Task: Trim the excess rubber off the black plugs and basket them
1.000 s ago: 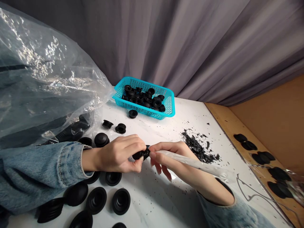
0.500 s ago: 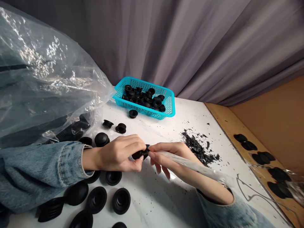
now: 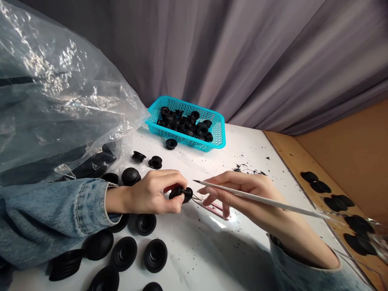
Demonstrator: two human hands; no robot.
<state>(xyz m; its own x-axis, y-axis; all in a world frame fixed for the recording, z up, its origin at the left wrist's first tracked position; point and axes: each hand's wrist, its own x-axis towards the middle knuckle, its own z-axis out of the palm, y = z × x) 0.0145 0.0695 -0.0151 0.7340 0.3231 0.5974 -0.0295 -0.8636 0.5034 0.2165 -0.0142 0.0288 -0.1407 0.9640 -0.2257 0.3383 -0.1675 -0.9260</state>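
My left hand (image 3: 157, 192) pinches a small black rubber piece (image 3: 188, 195) between thumb and fingertips; a rounded end sticks out to the right. Just right of it, my right hand (image 3: 239, 190) holds a long thin pale tool (image 3: 257, 197) with a dark pointed tip, which lies back along the forearm. The tip is apart from the rubber piece. Under the right fingers shows a pink-edged thing (image 3: 216, 211) with thin prongs towards the piece; whether it joins the pale tool I cannot tell. Several black rubber caps (image 3: 155, 256) lie around my left forearm.
A turquoise basket (image 3: 218, 139) of black ribbed plugs stands at the back, with loose plugs (image 3: 155, 162) before it. A clear plastic bag (image 3: 75, 101) bulges at left. Black scraps (image 3: 238, 167) are scattered at right. More black pieces (image 3: 321, 186) lie on the wooden ledge.
My right hand has drawn back to the right, off the rubber piece, and its fingers have spread a little. The pink-edged thing has come into view. My left hand keeps its pinch.
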